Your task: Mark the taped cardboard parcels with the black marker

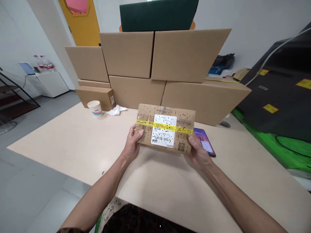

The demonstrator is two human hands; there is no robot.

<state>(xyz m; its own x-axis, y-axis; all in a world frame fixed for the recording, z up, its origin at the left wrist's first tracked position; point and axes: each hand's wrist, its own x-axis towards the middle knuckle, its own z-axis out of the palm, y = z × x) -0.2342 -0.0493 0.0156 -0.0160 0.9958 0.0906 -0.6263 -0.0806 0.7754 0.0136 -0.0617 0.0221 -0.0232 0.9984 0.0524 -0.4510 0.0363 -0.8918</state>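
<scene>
Far left of frame: white cabinet (52,84) with plastic bottles (45,64) on top. Left of centre, on the pale tabletop (73,139): paper cup (95,109), upright, in front of a small closed carton (93,95); crumpled tissue (117,110) just right of the cup.

Centre: left hand (133,139) clamped on the left end of a cardboard shipping box (165,129), thumb on the face, fingers mostly hidden behind. The box sits mid-frame between both hands, labelled face tilted toward the camera; looks lifted, though contact at the bottom edge is hard to confirm. Right hand (198,150) clamped on the lower right corner, thumb side forward, other fingers partly hidden.

Progress: box is picked up, two-hand grip done. Stage looks early. Yellow tape (182,129) runs across the face with no visible cut, shipping label (164,137) is stuck on and whole, no flap is raised on the visible side. So box closed, contents unseen; back side hidden, can't judge. No tool in either hand.

Right of centre: smartphone (206,144), screen lit, flat on the tabletop, partly behind the right hand. Behind, upper centre: stacked large cartons (128,55) with a dark green box (157,16) on top. Right edge: black case (282,81) with yellow stickers, green sheet (262,139) below.
</scene>
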